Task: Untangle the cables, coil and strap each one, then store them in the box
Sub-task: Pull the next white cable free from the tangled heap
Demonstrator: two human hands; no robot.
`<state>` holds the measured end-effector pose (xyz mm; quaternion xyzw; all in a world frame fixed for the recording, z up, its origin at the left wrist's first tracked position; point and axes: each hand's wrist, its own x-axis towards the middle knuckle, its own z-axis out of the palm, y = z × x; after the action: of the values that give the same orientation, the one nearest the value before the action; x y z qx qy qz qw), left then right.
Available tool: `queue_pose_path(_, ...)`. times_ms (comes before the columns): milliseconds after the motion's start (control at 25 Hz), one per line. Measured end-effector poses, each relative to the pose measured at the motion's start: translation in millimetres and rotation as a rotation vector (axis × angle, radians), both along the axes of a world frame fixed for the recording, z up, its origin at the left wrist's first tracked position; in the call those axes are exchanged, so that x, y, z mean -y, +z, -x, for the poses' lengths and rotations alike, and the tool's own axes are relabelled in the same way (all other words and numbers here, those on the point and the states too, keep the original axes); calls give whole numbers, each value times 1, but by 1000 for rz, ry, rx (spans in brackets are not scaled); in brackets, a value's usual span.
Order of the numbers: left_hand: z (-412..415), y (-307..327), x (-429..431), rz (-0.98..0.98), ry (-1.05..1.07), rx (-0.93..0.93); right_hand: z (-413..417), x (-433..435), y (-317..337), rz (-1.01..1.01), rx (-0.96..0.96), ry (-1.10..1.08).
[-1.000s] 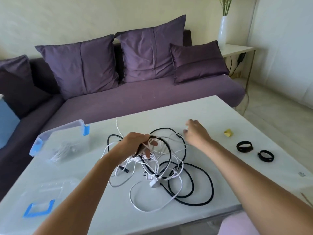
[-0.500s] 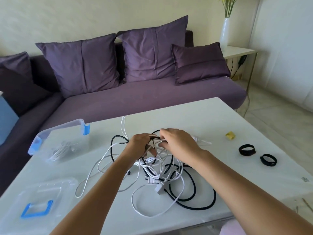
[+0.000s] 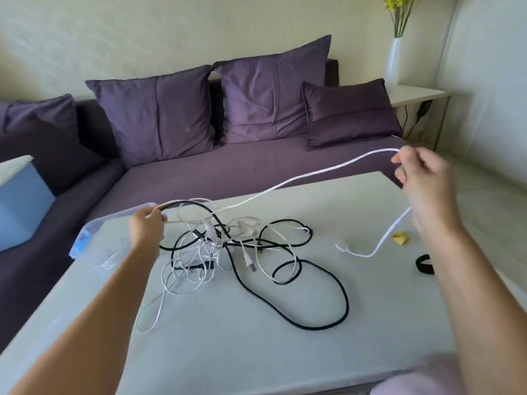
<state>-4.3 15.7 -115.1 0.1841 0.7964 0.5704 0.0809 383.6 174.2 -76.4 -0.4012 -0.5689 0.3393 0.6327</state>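
A tangle of white and black cables (image 3: 228,243) lies in the middle of the white table (image 3: 256,337). My right hand (image 3: 419,172) is raised to the right and pinches a white cable (image 3: 299,181), stretched taut from the tangle; its free end (image 3: 342,248) hangs down to the table. My left hand (image 3: 147,228) grips a bunch of black and white cable loops at the tangle's left side, lifted off the table. A thick black cable (image 3: 328,309) loops toward the front. The clear plastic box (image 3: 114,223) with blue clips stands behind my left hand, partly hidden.
A black strap (image 3: 423,265) and a small yellow object (image 3: 400,238) lie at the table's right edge, beside my right arm. A purple sofa (image 3: 228,178) with cushions runs behind the table. A white vase (image 3: 395,64) stands on a side table at the back right.
My right hand left the tangle and swept up to the right, drawing a white cable out long. My left hand lifted its bunch leftward. The view tilted down and the tangle spread out.
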Motion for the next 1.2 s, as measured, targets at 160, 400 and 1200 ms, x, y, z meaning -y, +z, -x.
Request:
queue_pose_path(160, -16, -11, 5, 19, -181, 192, 24, -8, -23, 112, 475, 33)
queue_pose_path(400, -57, -24, 6, 108, -265, 266, 55, 10, -50, 224, 1316, 76)
queue_pose_path(1200, -102, -16, 38, 738, -404, -566, 155, 101, -94, 60, 1227, 741)
